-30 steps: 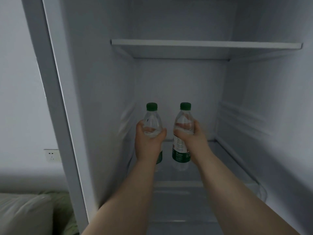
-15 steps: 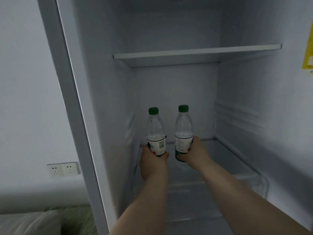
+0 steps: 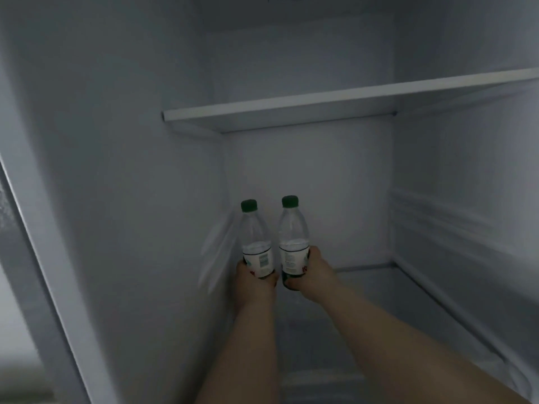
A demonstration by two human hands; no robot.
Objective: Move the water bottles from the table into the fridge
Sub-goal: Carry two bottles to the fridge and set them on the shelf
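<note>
Left hand [image 3: 254, 287] grips left bottle [image 3: 256, 237], right hand [image 3: 316, 277] grips right bottle [image 3: 293, 234], under fridge shelf [image 3: 291, 110].

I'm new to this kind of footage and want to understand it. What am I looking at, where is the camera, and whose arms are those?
No machine here: the arms are a person's, and the one camera sits on their head, looking forward and down. They reach into an open fridge. The left hand grips the left bottle low down; the right hand grips the right bottle likewise. Both water bottles are upright, green-capped, side by side near the back left corner, below the upper shelf. The hands hide the bases, so whether they stand on the lower shelf is unclear.
</note>
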